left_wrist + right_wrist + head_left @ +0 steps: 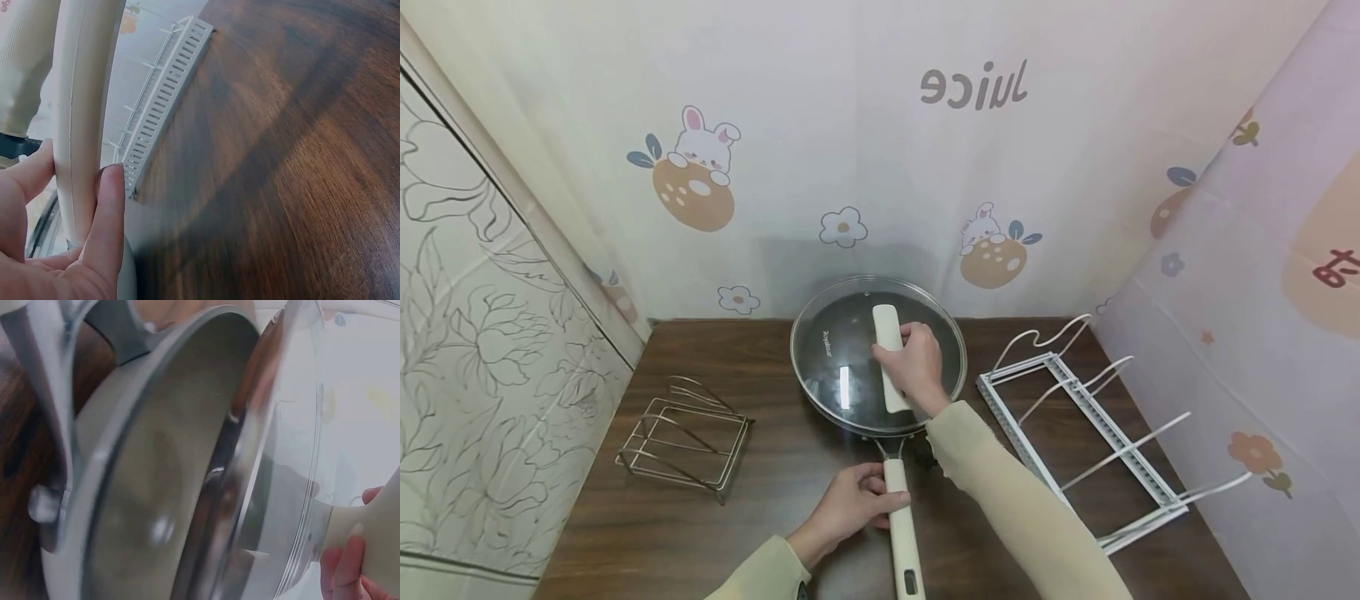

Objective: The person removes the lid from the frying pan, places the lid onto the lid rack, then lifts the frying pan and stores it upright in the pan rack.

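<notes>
A frying pan [156, 444] with a cream handle [904, 537] is on the brown table under a round glass lid [838, 333]. My right hand [917, 362] grips the lid's long cream knob [887, 323]. In the right wrist view a gap shows between the pan's rim and the lid's metal band, with the lid tilted away from the pan. My left hand [850, 506] pinches the pan handle between thumb and fingers near the pan end, also seen in the left wrist view along the handle [81, 112].
A small wire rack [685, 442] stands on the table at left. To the right is a larger white rack [1105, 425] with upright wire dividers. A printed curtain [850, 150] hangs behind the table's back edge, with more cloth along both sides.
</notes>
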A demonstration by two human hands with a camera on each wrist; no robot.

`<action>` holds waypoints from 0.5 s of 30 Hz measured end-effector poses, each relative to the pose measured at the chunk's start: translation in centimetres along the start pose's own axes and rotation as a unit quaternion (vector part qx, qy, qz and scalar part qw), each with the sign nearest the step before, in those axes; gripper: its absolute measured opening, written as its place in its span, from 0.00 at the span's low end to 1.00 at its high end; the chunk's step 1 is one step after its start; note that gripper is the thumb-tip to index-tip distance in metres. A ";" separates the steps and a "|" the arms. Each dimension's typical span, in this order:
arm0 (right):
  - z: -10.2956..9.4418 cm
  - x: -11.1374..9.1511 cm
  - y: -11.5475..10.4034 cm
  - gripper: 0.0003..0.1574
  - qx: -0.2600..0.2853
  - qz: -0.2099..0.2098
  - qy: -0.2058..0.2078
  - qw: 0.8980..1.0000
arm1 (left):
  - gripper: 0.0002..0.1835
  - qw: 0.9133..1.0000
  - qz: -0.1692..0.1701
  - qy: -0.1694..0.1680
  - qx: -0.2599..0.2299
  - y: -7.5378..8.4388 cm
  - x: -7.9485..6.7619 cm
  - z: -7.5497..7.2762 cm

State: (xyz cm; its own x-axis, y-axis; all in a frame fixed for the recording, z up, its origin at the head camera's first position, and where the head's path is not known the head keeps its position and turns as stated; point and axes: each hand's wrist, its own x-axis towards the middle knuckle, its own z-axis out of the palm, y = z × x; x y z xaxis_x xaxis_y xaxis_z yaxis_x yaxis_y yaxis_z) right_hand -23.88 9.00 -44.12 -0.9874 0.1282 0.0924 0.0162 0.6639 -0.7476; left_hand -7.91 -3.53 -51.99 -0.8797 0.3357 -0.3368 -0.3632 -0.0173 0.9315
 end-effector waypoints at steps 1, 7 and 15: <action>-0.2 -0.1 -0.2 0.33 0.004 -0.002 0.000 1.000 | 0.42 1.000 -0.001 -0.001 0.002 0.0 0.0 0.0; -1.4 -0.2 -1.1 0.32 0.016 -0.019 0.005 1.000 | 0.42 1.000 -0.004 -0.003 0.030 0.3 -0.4 0.0; -2.1 0.0 -1.6 0.32 0.029 -0.019 0.019 0.999 | 0.45 0.988 0.043 0.007 0.149 2.0 -1.7 -1.7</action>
State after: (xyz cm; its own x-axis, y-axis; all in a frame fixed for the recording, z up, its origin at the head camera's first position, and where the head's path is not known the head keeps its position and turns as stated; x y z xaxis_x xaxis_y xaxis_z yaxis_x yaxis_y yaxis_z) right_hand -23.54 9.48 -41.54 -0.9806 0.1317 0.1450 -0.0312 0.6258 -0.7794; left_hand -7.69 -5.77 -49.78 -0.9080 0.3328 -0.2545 -0.1819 0.2342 0.9550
